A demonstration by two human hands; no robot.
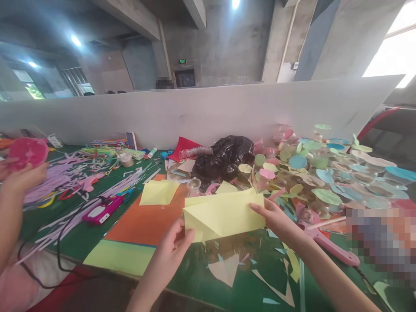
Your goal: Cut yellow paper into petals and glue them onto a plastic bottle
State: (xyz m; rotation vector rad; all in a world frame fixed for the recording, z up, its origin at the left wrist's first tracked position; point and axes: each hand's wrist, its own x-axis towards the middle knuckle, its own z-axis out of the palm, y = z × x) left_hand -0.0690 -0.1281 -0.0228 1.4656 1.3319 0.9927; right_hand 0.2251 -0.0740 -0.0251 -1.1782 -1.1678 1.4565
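My left hand (173, 247) and my right hand (273, 221) grip opposite ends of a folded sheet of pale yellow paper (224, 214), held just above the green table covering (227, 260). A second folded yellow paper (158, 192) lies on an orange sheet (146, 221) to the left of my hands. Pink-handled scissors (331, 247) rest near my right hand. Paper scraps lie below my hands. At far left, another person's hand (26, 175) holds a round pink object (28, 152).
A black plastic bag (224, 158) and heaps of pastel paper circles (312, 173) fill the table's far right. Pipe cleaners (55, 182), a pink corded device (102, 209) and a phone (131, 140) lie to the left. A white partition (195, 112) runs along the far edge.
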